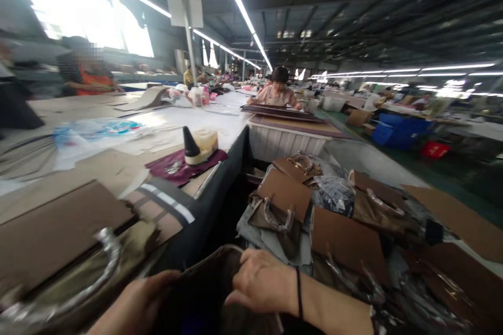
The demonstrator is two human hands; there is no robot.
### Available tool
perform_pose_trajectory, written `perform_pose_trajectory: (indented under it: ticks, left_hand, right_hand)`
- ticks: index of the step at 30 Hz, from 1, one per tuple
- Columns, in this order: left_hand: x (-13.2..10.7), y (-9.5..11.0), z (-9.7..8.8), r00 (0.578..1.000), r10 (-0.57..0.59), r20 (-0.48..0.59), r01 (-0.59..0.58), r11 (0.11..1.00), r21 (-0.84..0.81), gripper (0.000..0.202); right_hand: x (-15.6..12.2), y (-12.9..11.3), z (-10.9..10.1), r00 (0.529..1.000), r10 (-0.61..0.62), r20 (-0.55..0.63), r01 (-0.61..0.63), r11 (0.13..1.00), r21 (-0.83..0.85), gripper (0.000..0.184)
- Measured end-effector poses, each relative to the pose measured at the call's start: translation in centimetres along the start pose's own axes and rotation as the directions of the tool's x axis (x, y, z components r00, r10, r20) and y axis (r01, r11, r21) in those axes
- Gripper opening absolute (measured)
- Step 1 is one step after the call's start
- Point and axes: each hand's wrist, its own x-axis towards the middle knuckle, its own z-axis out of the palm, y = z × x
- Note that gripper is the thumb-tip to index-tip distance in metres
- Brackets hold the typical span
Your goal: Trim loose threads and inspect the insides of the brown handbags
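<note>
My right hand (261, 281) grips the top edge of a dark brown bag (204, 293) at the bottom centre, fingers curled over its rim. My left hand (135, 306) holds the same bag from the left side, fingers closed on it. To the left on the table lies another brown handbag (78, 272) with a plastic-wrapped handle. Just beyond my hands, a heap of brown handbags (298, 204) with wrapped handles fills a bin.
A long worktable (165, 120) runs away on the left, with a glue bottle (198, 146) on maroon leather (176, 167), cardboard sheets and plastic bags. A person (277, 94) works at a white crate ahead. Another person (88, 70) sits far left. Blue bins (398, 131) stand right.
</note>
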Motion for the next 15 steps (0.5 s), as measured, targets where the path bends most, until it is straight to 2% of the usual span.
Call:
perform_pose_trajectory:
  ticks: [2,5,7,10,11,13,15]
  left_hand:
    - [-0.9,1.3,-0.1,0.999,0.028,-0.027,-0.026,0.996,0.090,0.032]
    - [-1.6,2.9,-0.1,1.000,-0.024,-0.012,0.026,0.993,0.113,0.031]
    - [-1.8,3.2,-0.1,0.999,-0.033,-0.011,0.034,0.996,0.082,0.031]
    - [-1.8,2.8,0.0,1.000,-0.016,-0.009,0.017,1.000,0.010,0.033]
    - [-1.7,2.5,0.0,1.000,-0.012,-0.009,0.012,1.000,-0.012,0.033]
    - [-1.6,1.9,-0.1,1.000,-0.016,-0.003,0.016,0.999,-0.037,0.032]
    - [-1.4,1.3,-0.2,0.999,-0.038,0.011,0.038,0.998,-0.054,0.031]
  right_hand:
    - [-0.4,0.0,0.1,0.999,0.053,-0.009,-0.053,0.999,-0.012,0.037]
    - [-0.1,-0.2,0.4,0.986,0.139,-0.086,-0.129,0.985,0.119,0.028]
    - [0.6,-0.7,0.5,0.957,0.234,-0.174,-0.200,0.961,0.193,0.020]
    - [2.1,-1.1,0.3,0.883,0.345,-0.318,-0.286,0.933,0.216,0.012]
    - [2.6,-1.1,0.1,0.866,0.356,-0.352,-0.294,0.931,0.217,0.017]
    - [3.6,-0.7,0.0,0.858,0.363,-0.363,-0.279,0.923,0.264,0.043]
    - [4.3,0.2,0.2,0.899,0.346,-0.268,-0.227,0.892,0.391,0.058]
